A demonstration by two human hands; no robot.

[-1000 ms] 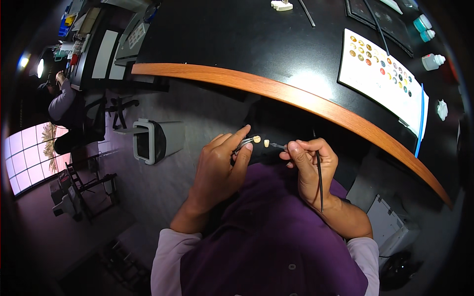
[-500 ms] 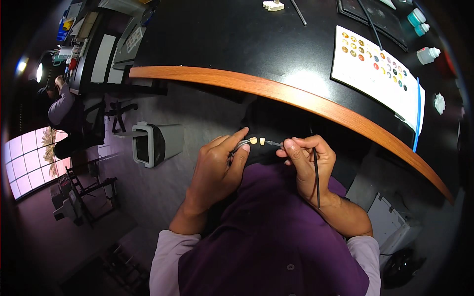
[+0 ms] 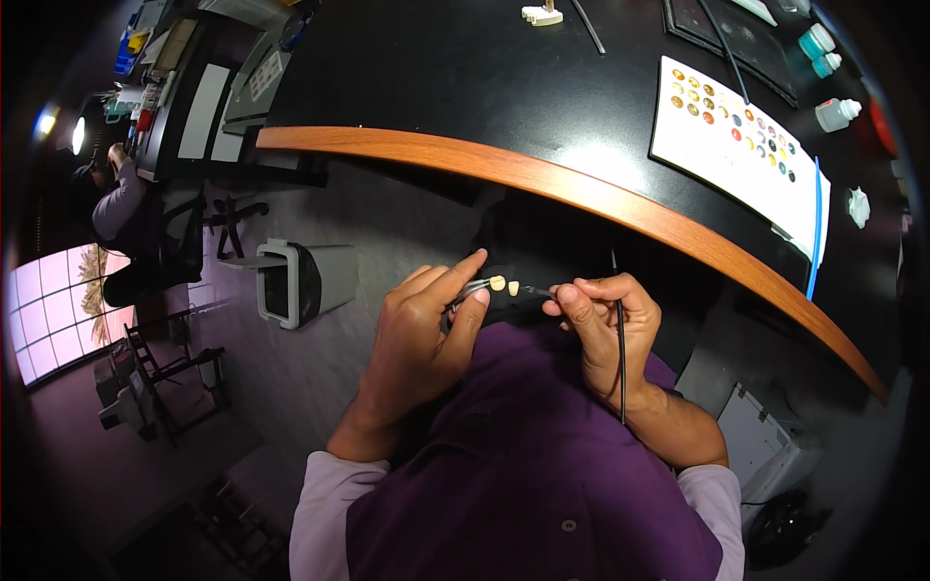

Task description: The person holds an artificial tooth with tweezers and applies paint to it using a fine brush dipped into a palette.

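My left hand (image 3: 421, 334) grips metal tweezers (image 3: 473, 288), index finger extended along them. A small cream tooth crown (image 3: 497, 283) is at their tips. My right hand (image 3: 610, 329) pinches a slim pointed grey tool (image 3: 541, 291) between thumb and fingers, pointing left. A second, smaller cream crown (image 3: 513, 288) sits at that tool's tip, just beside the first; whether they touch it or each other is hard to make out. A long dark thin rod (image 3: 621, 378), perhaps a brush handle, also runs vertically through my right hand. Both hands are over my lap, short of the desk edge.
A black desk with wooden edge (image 3: 523, 169) holds a colour-dot sheet (image 3: 727, 184), small bottles (image 3: 835, 114), a pale model (image 3: 541, 15) and a blue stick (image 3: 814, 237). An open grey bin (image 3: 329, 281) stands below left. A co-worker (image 3: 121, 208) sits at the left bench (image 3: 199, 107).
My hands keep their grips and have shifted only slightly. The crowns sit a little lower in view than half a second ago, turning slightly at the tool tips.
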